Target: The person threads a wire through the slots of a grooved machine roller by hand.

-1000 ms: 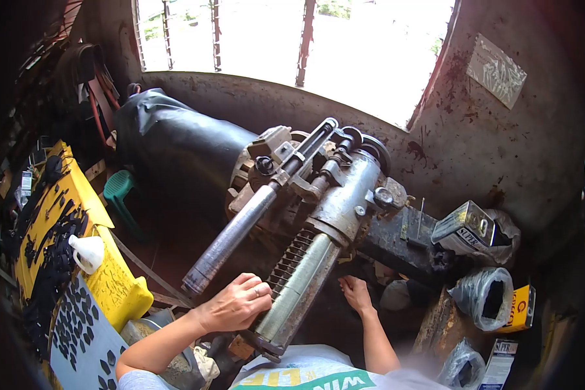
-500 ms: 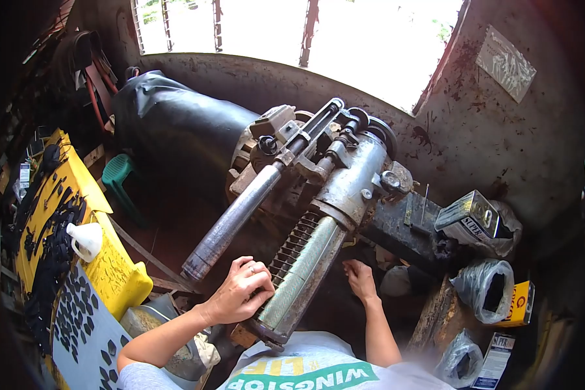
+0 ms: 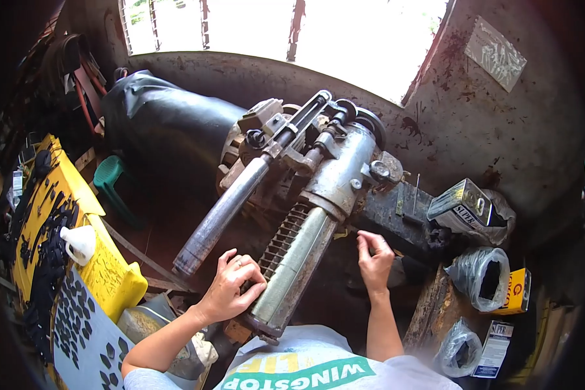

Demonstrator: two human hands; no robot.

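A heavy metal machine stands before me, with a long green-grey barrel pointing toward my body. Along the barrel's left side runs a row of coil-like metal ridges. My left hand, a ring on one finger, rests at the lower end of that row. Its thumb and forefinger come together against the barrel's edge; what lies between them is hidden. To the right of the barrel, my right hand is raised clear of it. Its fingertips are pinched together, and anything in them is too small to make out.
Left of the barrel, a steel roller juts toward me. A yellow-covered table holds dark pieces and a white jug. On the right are plastic bags, a yellow box and a tin. A green stool stands behind.
My right hand has risen and come forward from low beside the barrel, its fingers now pinched. My left hand stays at the barrel with its fingers slightly shifted. The view has moved a little.
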